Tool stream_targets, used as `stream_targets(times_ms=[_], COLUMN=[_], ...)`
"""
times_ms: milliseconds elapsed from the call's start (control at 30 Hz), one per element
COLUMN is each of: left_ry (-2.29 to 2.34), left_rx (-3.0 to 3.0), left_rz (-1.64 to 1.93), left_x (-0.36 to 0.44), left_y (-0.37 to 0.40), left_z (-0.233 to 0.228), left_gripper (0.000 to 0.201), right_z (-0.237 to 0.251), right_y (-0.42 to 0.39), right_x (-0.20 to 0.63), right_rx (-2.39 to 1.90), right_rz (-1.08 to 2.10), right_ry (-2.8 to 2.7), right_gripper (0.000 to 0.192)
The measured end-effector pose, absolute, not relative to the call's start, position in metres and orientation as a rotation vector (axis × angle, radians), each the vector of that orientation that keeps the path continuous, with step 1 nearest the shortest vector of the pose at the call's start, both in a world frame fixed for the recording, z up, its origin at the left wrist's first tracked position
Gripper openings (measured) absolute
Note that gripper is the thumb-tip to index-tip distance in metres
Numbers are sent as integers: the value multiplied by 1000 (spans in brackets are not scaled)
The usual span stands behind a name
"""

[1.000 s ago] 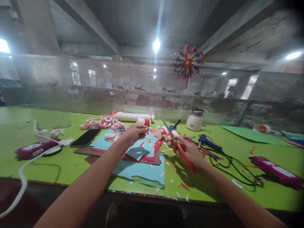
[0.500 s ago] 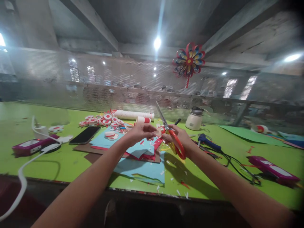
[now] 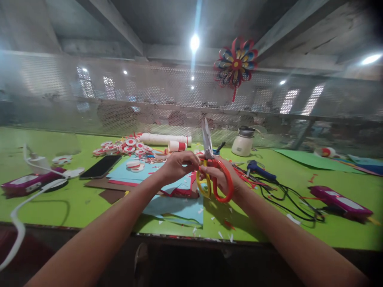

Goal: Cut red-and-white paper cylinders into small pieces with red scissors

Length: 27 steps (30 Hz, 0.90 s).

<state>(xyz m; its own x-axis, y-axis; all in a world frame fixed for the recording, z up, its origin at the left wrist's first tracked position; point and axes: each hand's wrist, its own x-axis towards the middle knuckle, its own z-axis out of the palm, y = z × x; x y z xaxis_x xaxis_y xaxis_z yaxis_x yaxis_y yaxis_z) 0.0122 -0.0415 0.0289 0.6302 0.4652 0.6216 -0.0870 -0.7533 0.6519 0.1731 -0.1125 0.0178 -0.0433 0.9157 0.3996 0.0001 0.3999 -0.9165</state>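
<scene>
- I see the green table (image 3: 74, 199), with overlapping blue, red and brown paper sheets (image 3: 176, 205) near its front edge.
- My right hand (image 3: 223, 179) grips red-and-yellow-handled scissors (image 3: 213, 175) above the sheets, blades upright.
- My left hand (image 3: 176, 166) has its fingers pinched together beside the handles; I cannot tell on what.

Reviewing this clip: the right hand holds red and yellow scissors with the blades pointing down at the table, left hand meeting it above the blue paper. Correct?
Not quite. In the head view the scissors in the right hand have their blades pointing up, away from the green table, not down. The rest holds: the handles are red and yellow, and the left hand meets the right above the blue paper.
</scene>
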Motion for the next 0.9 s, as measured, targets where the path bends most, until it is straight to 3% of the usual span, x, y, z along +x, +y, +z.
stream_targets(times_ms=[167, 300, 533, 767, 900], left_ry=[345, 408, 516, 307, 364], left_rx=[2000, 2024, 2031, 1885, 1805], left_rz=[881, 793, 750, 568, 662], left_x=[5, 0, 5, 4, 5], left_y=[-34, -32, -41, -41, -41], left_z=[29, 32, 35, 32, 31], left_gripper=[32, 20, 18, 19, 13], right_z=[25, 31, 31, 26, 21], right_y=[-120, -122, -122, -120, -118], right_x=[174, 173, 172, 171, 171], right_rx=[-1048, -1120, -1109, -1098, -1070], right_rz=[627, 581, 610, 542, 516], right_ry=[-1538, -1572, -1548, -1539, -1545], right_gripper=[34, 41, 42, 40, 37])
